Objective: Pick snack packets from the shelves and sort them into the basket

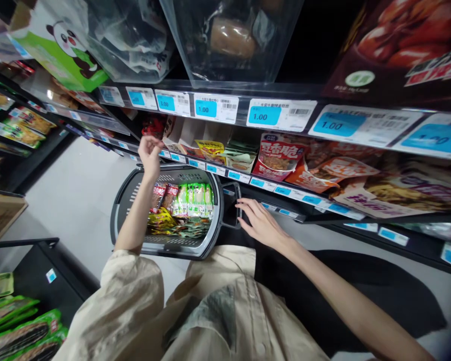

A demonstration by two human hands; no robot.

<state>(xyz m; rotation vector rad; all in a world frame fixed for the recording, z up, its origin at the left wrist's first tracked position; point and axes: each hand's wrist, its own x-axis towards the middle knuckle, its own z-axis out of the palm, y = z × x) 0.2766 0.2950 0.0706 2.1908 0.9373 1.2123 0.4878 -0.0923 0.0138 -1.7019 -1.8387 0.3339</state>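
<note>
My left hand (pixel 149 151) is raised beside the lower shelf's front edge, its fingers loosely bent and slightly apart, with nothing visible in them. Its forearm crosses above a dark shopping basket (pixel 210 239) with a grey rim. Inside the basket lie red snack packets (pixel 170 196), green-and-white packets (pixel 195 199), yellow packets (pixel 161 218) and dark green packets (pixel 195 228). On the basket's right side, the fingers of my right hand (pixel 261 220) close lightly on its handle (pixel 237 189). Nearest my left hand on the shelf are dark red packets (pixel 153 126) and an open carton (pixel 173 131).
The lower shelf carries a yellow packet (pixel 211 149), a red bag (pixel 278 155) and orange bags (pixel 323 173). Above it, a price-tag rail (pixel 216 109) juts out under clear bins (pixel 233 65). A black display stand (pixel 41 271) and a cardboard box (pixel 2 215) are at left.
</note>
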